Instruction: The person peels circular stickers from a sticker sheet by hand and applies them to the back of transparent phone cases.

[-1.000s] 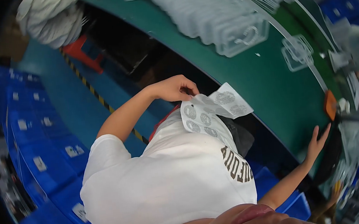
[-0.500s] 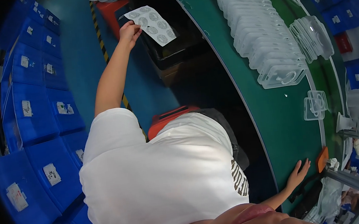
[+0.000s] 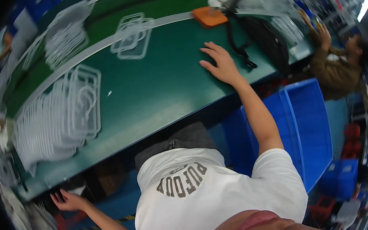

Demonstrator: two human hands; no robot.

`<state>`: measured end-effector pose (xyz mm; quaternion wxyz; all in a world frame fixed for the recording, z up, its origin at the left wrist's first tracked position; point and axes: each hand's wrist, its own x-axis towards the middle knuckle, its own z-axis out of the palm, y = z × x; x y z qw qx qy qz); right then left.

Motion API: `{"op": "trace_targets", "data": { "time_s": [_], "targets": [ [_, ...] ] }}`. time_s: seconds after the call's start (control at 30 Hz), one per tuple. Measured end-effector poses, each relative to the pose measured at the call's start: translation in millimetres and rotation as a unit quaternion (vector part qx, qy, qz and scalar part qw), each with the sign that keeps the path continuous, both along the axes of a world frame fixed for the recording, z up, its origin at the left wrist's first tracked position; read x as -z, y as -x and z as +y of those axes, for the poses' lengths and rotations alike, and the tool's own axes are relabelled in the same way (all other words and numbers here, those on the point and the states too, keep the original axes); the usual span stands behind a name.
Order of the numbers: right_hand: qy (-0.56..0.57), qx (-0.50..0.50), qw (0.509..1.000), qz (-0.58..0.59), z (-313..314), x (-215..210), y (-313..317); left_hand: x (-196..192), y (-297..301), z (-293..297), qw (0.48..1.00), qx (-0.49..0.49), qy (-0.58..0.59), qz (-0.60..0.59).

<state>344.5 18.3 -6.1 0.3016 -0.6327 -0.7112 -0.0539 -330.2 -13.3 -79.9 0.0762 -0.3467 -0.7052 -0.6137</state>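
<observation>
**Hands empty, trays stacked left**

Right hand (image 3: 219, 63) spread flat on table (image 3: 158, 90), holding nothing. Left hand (image 3: 69, 201) open below table edge, empty. Clear tray stack (image 3: 55, 118) between them: likely light, thin, flexible; best lifted by rims.

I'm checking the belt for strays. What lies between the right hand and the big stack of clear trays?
Head view: between the right hand and the tray stack the green belt is bare, apart from one tiny white scrap.
</observation>
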Motion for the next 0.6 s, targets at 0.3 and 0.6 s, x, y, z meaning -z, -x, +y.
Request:
{"op": "trace_targets", "data": {
  "time_s": [0.3,0.6],
  "targets": [
    [-0.174,0.172,0.956,0.164,-65.8,-78.4,-120.9,-76.1,-280.2,0.3,0.800,0.506,-0.137,0.292],
    [-0.177,0.411,0.788,0.422,-166.9,-164.1,-331.4,-113.8,-364.2,22.1,0.683,0.670,0.094,0.275]
  ]
}}
